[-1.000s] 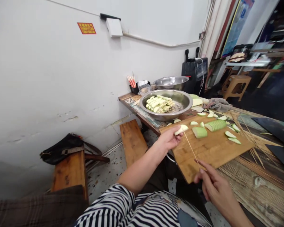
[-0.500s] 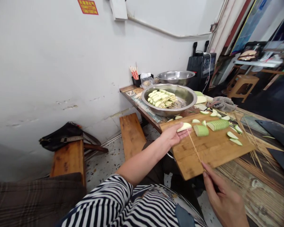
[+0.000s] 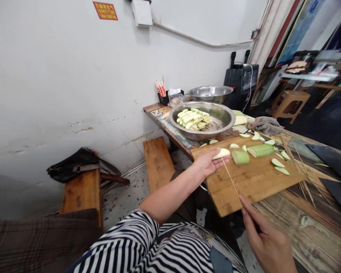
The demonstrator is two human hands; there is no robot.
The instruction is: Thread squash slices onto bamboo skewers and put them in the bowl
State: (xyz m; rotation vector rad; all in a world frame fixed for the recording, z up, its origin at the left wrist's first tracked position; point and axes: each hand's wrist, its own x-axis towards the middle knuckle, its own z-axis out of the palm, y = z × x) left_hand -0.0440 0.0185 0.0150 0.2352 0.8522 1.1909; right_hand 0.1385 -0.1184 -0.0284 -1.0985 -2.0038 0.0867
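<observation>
My left hand point(image 3: 207, 164) pinches a pale green vegetable slice point(image 3: 222, 153) at the near left corner of the wooden cutting board point(image 3: 252, 182). My right hand point(image 3: 265, 237) holds the lower end of a thin bamboo skewer point(image 3: 231, 177), whose tip reaches the slice. A cut chunk point(image 3: 240, 157) and a row of fanned slices point(image 3: 262, 150) lie on the board just right of the held piece. Loose slices point(image 3: 278, 163) are scattered further right.
A steel basin point(image 3: 224, 113) with finished skewers point(image 3: 194, 120) sits behind the board, a second basin point(image 3: 210, 91) beyond it. Loose bamboo skewers point(image 3: 298, 159) lie at the right. Wooden benches point(image 3: 158, 162) stand by the white wall, one bearing a black bag point(image 3: 74, 168).
The view tilted down and settled. My left hand shifted the slice slightly right onto the board's corner; my right hand dropped lower with the skewer still aimed at the slice.
</observation>
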